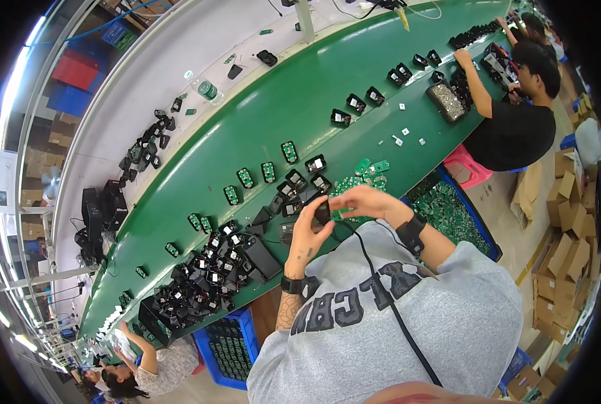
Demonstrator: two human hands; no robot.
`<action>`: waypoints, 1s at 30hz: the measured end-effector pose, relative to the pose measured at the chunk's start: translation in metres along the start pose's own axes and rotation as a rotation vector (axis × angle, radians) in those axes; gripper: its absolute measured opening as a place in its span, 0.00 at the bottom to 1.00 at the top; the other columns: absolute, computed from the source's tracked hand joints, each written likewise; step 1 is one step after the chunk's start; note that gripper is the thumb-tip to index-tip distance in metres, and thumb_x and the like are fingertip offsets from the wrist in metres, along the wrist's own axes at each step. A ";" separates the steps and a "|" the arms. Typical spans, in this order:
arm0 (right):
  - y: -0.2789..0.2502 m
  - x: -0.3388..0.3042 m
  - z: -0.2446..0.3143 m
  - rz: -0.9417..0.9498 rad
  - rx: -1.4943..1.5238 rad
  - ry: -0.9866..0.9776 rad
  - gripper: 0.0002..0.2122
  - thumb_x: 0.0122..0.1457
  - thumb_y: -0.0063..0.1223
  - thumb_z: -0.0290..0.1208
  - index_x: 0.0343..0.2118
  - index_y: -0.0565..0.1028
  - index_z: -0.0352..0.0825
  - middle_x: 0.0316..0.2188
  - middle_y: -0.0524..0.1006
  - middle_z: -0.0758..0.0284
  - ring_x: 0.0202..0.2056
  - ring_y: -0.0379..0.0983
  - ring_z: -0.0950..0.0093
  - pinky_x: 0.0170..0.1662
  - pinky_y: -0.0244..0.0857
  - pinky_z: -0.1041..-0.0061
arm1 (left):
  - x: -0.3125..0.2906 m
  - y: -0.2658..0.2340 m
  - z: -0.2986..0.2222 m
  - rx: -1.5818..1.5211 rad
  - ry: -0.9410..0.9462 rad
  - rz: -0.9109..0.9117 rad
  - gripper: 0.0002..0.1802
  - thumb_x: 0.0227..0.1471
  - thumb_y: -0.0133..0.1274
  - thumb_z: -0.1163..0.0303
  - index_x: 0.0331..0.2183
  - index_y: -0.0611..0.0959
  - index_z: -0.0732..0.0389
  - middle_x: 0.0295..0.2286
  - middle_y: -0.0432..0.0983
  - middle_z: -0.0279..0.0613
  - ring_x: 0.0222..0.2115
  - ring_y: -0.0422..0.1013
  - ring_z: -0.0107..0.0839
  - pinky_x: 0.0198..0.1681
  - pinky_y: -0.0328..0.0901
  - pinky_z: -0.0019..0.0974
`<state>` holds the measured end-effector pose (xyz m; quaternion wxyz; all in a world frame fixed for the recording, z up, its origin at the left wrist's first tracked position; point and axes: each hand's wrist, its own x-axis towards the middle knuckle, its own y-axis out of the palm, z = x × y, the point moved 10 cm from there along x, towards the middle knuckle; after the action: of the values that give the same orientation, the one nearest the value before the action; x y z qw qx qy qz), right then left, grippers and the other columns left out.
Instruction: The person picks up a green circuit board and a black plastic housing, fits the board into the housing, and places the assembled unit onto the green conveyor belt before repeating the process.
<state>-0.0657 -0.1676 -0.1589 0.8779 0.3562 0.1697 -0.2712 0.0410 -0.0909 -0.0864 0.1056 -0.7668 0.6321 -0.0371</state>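
My left hand [306,232] is closed around a small black plastic housing [322,213], gripped between thumb and fingers near the bench edge. Close beside it, my right hand [364,200] reaches toward the housing, its fingers bent and smeared by motion; whether it holds anything does not show. Just beyond both hands lies a pile of green circuit boards [354,185]. Left of that, several black housings [295,180] with white labels inside sit in a loose cluster. Farther across, housings fitted with green boards [268,172] stand in a spaced row.
A large heap of black housings [213,269] spreads to the left on the green bench [246,128]. Blue crates [229,347] stand below its edge. Co-workers sit at both sides, one in a black shirt [516,131]. A bottle [206,87] stands on the far ledge.
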 end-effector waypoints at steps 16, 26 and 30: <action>-0.135 0.057 0.025 -0.775 -1.761 -0.156 0.29 0.40 0.68 0.42 0.44 0.71 0.34 0.43 0.68 0.55 0.44 0.68 0.55 0.45 0.68 0.60 | -0.012 -0.032 -0.043 -0.277 -0.109 -0.255 0.27 0.53 0.49 0.78 0.55 0.68 0.55 0.29 0.73 0.39 0.20 0.72 0.23 0.22 0.68 0.25; 0.015 -0.001 0.082 0.016 -0.174 -0.479 0.19 0.53 0.57 0.33 0.47 0.69 0.37 0.52 0.69 0.58 0.53 0.68 0.63 0.53 0.65 0.65 | -0.041 -0.063 -0.079 -0.025 0.103 -0.529 0.27 0.46 0.56 0.79 0.51 0.75 0.55 0.31 0.70 0.36 0.21 0.68 0.19 0.22 0.65 0.23; 0.068 -0.026 0.048 0.217 0.294 -0.361 0.17 0.61 0.49 0.41 0.49 0.68 0.40 0.54 0.68 0.55 0.55 0.66 0.63 0.58 0.61 0.62 | -0.043 -0.064 -0.106 0.168 0.220 -0.592 0.27 0.47 0.56 0.81 0.50 0.75 0.58 0.35 0.73 0.36 0.24 0.71 0.19 0.22 0.65 0.22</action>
<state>-0.0409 -0.1521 -0.0762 0.8569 0.4418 -0.0702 -0.2561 0.0741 -0.0495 0.0332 0.0843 -0.8973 0.3839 -0.2008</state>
